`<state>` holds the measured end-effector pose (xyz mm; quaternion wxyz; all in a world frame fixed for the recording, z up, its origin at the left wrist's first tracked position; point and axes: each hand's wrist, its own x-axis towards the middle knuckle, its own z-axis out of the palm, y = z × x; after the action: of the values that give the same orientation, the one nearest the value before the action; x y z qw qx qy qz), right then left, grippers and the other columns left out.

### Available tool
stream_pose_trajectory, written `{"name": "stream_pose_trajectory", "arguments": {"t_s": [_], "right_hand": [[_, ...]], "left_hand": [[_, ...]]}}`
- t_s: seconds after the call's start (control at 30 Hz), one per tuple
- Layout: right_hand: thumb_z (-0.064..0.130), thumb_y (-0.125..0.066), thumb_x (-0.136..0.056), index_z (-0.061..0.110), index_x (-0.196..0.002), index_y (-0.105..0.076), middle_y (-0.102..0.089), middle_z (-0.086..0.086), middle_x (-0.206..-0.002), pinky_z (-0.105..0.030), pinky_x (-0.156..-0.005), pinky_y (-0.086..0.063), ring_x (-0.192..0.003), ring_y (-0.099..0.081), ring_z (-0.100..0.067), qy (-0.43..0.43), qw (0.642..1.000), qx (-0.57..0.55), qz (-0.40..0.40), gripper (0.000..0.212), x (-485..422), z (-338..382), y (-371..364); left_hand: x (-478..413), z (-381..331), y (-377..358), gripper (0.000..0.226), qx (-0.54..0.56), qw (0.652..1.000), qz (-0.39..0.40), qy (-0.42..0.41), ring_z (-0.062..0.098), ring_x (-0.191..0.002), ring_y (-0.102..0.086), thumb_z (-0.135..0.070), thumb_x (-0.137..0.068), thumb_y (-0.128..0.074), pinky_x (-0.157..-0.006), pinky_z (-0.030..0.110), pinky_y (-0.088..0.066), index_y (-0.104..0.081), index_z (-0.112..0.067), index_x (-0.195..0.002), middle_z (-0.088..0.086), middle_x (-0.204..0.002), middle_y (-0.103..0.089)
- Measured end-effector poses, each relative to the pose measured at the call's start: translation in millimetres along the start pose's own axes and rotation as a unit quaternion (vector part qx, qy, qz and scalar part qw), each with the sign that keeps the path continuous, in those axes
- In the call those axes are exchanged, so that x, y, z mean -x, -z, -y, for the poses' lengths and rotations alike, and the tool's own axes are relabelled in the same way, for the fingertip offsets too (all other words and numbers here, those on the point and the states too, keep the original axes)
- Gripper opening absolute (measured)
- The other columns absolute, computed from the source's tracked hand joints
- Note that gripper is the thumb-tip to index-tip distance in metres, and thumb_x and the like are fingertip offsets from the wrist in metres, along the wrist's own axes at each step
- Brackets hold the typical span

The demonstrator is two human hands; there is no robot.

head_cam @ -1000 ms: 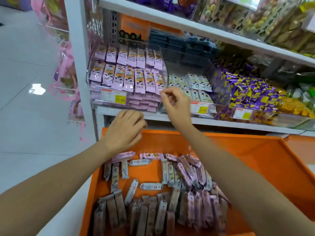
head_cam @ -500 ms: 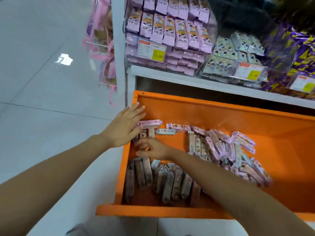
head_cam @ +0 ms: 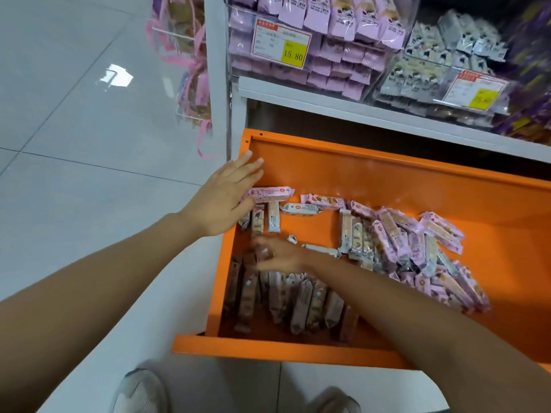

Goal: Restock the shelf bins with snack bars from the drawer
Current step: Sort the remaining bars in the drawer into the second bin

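Note:
The orange drawer [head_cam: 298, 348] is pulled out under the shelf. In it lie a row of brown snack bars [head_cam: 301, 302] at the front left and a heap of pink-wrapped bars [head_cam: 417, 242] to the right. My left hand [head_cam: 226, 198] rests on the drawer's left wall with straight fingers, its fingertips by a pink bar [head_cam: 268, 194]. My right hand [head_cam: 280, 254] reaches down to the far end of the brown row. Its blurred thumb and fingers pinch a brown bar there. Above, a clear shelf bin [head_cam: 313, 40] holds pink packets.
A second clear bin [head_cam: 441, 70] with grey-white packets stands to the right, and purple sweets [head_cam: 530, 84] beyond it. Pink ribboned bags [head_cam: 190, 70] hang on a wire rack left of the shelf post. My shoes [head_cam: 140, 391] stand on the tiled floor before the drawer.
My right hand came down from the shelf bin into the drawer, onto the brown bars. My left hand settled on the drawer's left wall. The view tipped down.

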<state>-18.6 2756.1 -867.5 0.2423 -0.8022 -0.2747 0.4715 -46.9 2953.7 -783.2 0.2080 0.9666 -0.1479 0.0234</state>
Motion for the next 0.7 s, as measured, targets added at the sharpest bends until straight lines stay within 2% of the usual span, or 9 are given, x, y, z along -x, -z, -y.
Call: {"name": "stream_pose_trajectory", "arguments": {"t_s": [0.07, 0.13, 0.27, 0.4, 0.5, 0.57, 0.63, 0.7], "right_hand": [[0.04, -0.066, -0.089, 0.016, -0.151, -0.031, -0.027, -0.008, -0.158, -0.046, -0.116, -0.031, -0.144, -0.028, -0.026, 0.014, 0.999, 0.028, -0.011, 0.075, -5.2, 0.5, -8.3], [0.041, -0.064, -0.09, 0.014, -0.154, -0.024, -0.02, -0.01, -0.161, -0.046, -0.118, -0.025, -0.147, -0.02, -0.025, 0.029, 0.996, 0.088, 0.003, 0.081, -9.6, 3.4, -22.5], [0.03, -0.065, -0.091, 0.011, -0.152, -0.027, -0.032, -0.014, -0.155, -0.044, -0.114, -0.034, -0.139, -0.035, -0.029, 0.067, 0.988, 0.141, 0.012, 0.074, -11.6, -4.0, -33.1], [0.04, -0.064, -0.092, 0.012, -0.142, -0.042, -0.048, -0.012, -0.139, -0.049, -0.104, -0.042, -0.125, -0.047, -0.029, 0.059, 0.988, 0.14, 0.0, 0.061, -6.1, -15.4, -16.2], [0.045, -0.064, -0.092, 0.013, -0.144, -0.039, -0.043, -0.011, -0.141, -0.042, -0.106, -0.04, -0.128, -0.043, -0.026, 0.088, 0.987, 0.135, -0.016, 0.066, -3.9, -10.9, -14.6], [0.047, -0.063, -0.091, 0.014, -0.149, -0.033, -0.036, -0.012, -0.15, -0.042, -0.112, -0.034, -0.136, -0.035, -0.027, 0.104, 0.977, 0.187, 0.022, 0.073, -5.4, -6.4, -25.5], [0.04, -0.063, -0.092, 0.012, -0.149, -0.034, -0.038, -0.015, -0.149, -0.042, -0.111, -0.033, -0.136, -0.033, -0.03, 0.127, 0.952, 0.272, 0.049, 0.069, -6.5, -6.7, -32.7], [0.028, -0.064, -0.093, 0.006, -0.143, -0.041, -0.041, -0.018, -0.144, -0.039, -0.107, -0.034, -0.132, -0.035, -0.033, 0.145, 0.942, 0.3, 0.045, 0.059, -3.3, -10.4, -28.1]], "left_hand": [[0.0, -0.2, 0.6, 0.073, -0.003, 1.0, 0.0, 0.002, 0.014, -0.151, 0.0, -0.052, -0.093, -0.015, -0.121, 0.033, -0.001, -0.032, -0.012, -0.152, 0.0, -0.162, -0.018], [0.1, -1.7, 1.0, 0.069, -0.01, 1.0, 0.003, 0.007, 0.014, -0.151, 0.001, -0.049, -0.095, -0.018, -0.12, 0.031, 0.001, -0.031, -0.012, -0.152, 0.0, -0.162, -0.017], [1.0, -3.4, 0.9, 0.064, -0.012, 1.0, 0.008, 0.014, 0.012, -0.151, 0.003, -0.044, -0.097, -0.023, -0.12, 0.031, 0.002, -0.029, -0.014, -0.153, -0.002, -0.163, -0.015], [1.6, -3.3, 0.5, 0.063, -0.007, 1.0, 0.006, 0.016, 0.012, -0.151, 0.003, -0.043, -0.097, -0.024, -0.121, 0.032, 0.0, -0.03, -0.014, -0.153, -0.002, -0.163, -0.015], [1.8, -4.1, 0.9, 0.064, -0.007, 1.0, 0.01, 0.019, 0.013, -0.151, 0.003, -0.044, -0.097, -0.023, -0.122, 0.035, -0.003, -0.029, -0.014, -0.153, -0.002, -0.163, -0.015], [1.8, -3.5, 1.3, 0.066, -0.007, 1.0, 0.013, 0.019, 0.013, -0.151, 0.003, -0.047, -0.096, -0.021, -0.122, 0.035, -0.003, -0.029, -0.014, -0.153, -0.002, -0.163, -0.015], [1.6, -3.4, 1.2, 0.07, -0.01, 1.0, 0.015, 0.02, 0.012, -0.151, 0.003, -0.051, -0.095, -0.016, -0.122, 0.035, -0.003, -0.028, -0.014, -0.153, -0.002, -0.163, -0.014], [1.6, -3.2, 0.5, 0.068, -0.016, 0.999, 0.018, 0.022, 0.012, -0.151, 0.004, -0.05, -0.096, -0.017, -0.122, 0.034, -0.002, -0.028, -0.015, -0.153, -0.002, -0.163, -0.014]]}}
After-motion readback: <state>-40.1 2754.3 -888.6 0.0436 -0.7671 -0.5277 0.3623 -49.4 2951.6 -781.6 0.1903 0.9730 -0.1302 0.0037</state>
